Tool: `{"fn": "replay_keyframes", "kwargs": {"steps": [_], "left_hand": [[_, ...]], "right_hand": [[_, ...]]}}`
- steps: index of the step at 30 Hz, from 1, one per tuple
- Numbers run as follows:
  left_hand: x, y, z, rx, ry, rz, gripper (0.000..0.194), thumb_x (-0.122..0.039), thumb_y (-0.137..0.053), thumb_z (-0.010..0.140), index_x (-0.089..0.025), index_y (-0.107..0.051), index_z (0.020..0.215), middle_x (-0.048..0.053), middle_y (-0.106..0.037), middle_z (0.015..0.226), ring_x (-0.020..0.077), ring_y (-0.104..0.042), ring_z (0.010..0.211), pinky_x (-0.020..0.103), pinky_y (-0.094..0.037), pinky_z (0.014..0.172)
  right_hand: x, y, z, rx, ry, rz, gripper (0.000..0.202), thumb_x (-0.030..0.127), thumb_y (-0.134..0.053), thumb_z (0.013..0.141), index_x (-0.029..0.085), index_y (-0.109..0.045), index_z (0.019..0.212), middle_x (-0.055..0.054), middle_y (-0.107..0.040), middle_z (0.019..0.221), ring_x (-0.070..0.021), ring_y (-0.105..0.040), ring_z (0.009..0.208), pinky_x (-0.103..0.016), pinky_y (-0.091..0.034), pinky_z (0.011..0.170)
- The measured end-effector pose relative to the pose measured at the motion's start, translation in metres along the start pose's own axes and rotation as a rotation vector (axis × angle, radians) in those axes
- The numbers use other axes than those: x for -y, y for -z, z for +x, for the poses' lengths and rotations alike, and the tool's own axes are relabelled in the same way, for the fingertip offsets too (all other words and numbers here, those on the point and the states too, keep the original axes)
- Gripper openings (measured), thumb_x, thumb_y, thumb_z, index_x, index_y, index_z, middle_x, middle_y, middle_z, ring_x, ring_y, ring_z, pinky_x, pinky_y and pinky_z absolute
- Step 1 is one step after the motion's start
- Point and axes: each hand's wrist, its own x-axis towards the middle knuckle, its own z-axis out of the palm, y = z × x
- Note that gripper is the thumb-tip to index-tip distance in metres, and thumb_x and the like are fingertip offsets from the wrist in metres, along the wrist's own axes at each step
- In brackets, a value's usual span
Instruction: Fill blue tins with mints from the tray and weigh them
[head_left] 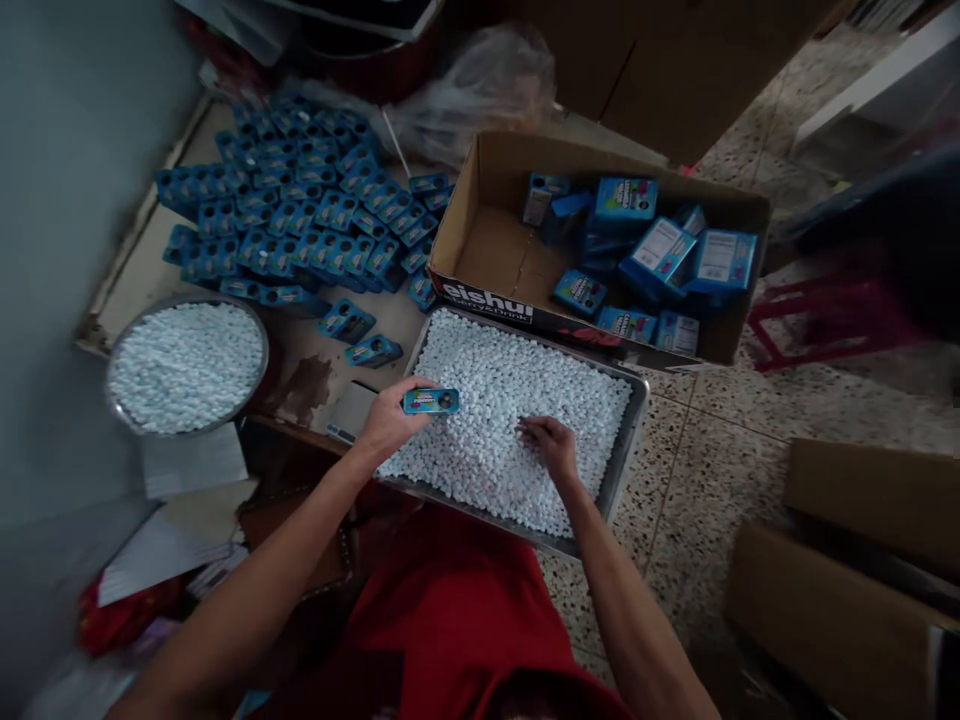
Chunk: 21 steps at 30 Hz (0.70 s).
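The left hand (394,415) grips a blue box (431,401) over a tray (637,405) of white pellets (487,430); the right hand (553,445) bends its fingers among them, its hold unclear. Leftward, a bowl (265,352) brims with more. Beyond, a carton (491,235) holds blue packs (660,248), some partly hidden; similar boxes (300,215) crowd the table (135,270) before crumpled plastic (491,85).

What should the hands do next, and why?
Probably the right hand should pick up some pellets and bring them to the small blue box: its fingertips are already at the pellets in the tray, and the left hand holds the box nearby, showing what looks like a dark round hole.
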Motion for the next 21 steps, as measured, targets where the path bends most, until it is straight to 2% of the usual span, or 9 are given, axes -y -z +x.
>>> {"fn": "replay_keyframes", "kwargs": {"steps": [2,4,8,11,13,16,21], "left_hand": [[0.000,0.000,-0.003,-0.035,0.002,0.053,0.042,-0.016,-0.058,0.064,-0.017,-0.072,0.103,0.002,-0.074,0.092,0.0193,-0.068,0.081,0.028,-0.056,0.077],[0.000,0.000,-0.004,-0.078,-0.034,0.134,0.043,-0.014,-0.058,0.064,-0.018,-0.072,0.104,0.004,-0.073,0.097,0.0212,-0.069,0.087,0.030,-0.055,0.081],[-0.010,-0.003,-0.003,-0.109,-0.114,0.281,0.041,-0.012,-0.058,0.066,-0.019,-0.073,0.103,0.007,-0.071,0.102,0.0250,-0.068,0.096,0.034,-0.054,0.088],[-0.022,-0.009,-0.001,-0.090,-0.164,0.298,0.042,-0.011,-0.057,0.068,-0.020,-0.073,0.105,0.007,-0.071,0.105,0.0251,-0.068,0.099,0.034,-0.054,0.092],[-0.031,-0.013,-0.001,-0.073,-0.198,0.266,0.043,-0.011,-0.057,0.068,-0.021,-0.072,0.106,0.007,-0.072,0.108,0.0244,-0.068,0.101,0.034,-0.054,0.094],[-0.040,-0.020,-0.001,-0.052,-0.213,0.233,0.043,-0.009,-0.056,0.067,-0.021,-0.072,0.105,0.006,-0.072,0.108,0.0243,-0.067,0.103,0.035,-0.054,0.097],[-0.048,-0.031,-0.005,-0.009,-0.239,0.245,0.045,-0.006,-0.056,0.066,-0.018,-0.072,0.106,0.008,-0.071,0.110,0.0257,-0.066,0.104,0.038,-0.053,0.100]], "right_hand": [[0.008,-0.021,0.006,-0.015,-0.030,0.096,0.030,0.043,-0.057,0.087,0.018,-0.073,0.092,-0.006,-0.077,0.082,-0.0171,-0.070,0.065,-0.028,-0.059,0.066],[0.020,-0.019,0.006,-0.036,-0.046,0.164,0.030,0.043,-0.061,0.085,0.017,-0.073,0.094,-0.006,-0.078,0.085,-0.0164,-0.071,0.067,-0.028,-0.060,0.069],[0.060,0.018,-0.004,-0.060,-0.049,0.263,0.029,0.044,-0.074,0.078,0.017,-0.075,0.091,-0.005,-0.077,0.079,-0.0155,-0.069,0.060,-0.028,-0.059,0.062],[0.103,0.041,-0.011,0.002,-0.013,0.272,0.025,0.040,-0.078,0.076,0.018,-0.077,0.088,-0.004,-0.076,0.075,-0.0157,-0.070,0.059,-0.029,-0.058,0.060],[0.132,0.047,-0.016,0.053,0.035,0.181,0.020,0.036,-0.075,0.078,0.018,-0.078,0.088,-0.003,-0.076,0.073,-0.0155,-0.069,0.059,-0.028,-0.057,0.060],[0.171,0.050,-0.022,0.054,0.107,-0.051,0.017,0.026,-0.066,0.081,0.018,-0.079,0.089,-0.002,-0.073,0.067,-0.0142,-0.065,0.055,-0.027,-0.054,0.057],[0.215,0.047,-0.033,0.016,0.269,-0.501,0.024,0.011,-0.058,0.080,0.020,-0.079,0.086,-0.002,-0.073,0.068,-0.0153,-0.064,0.060,-0.028,-0.047,0.061]]}}
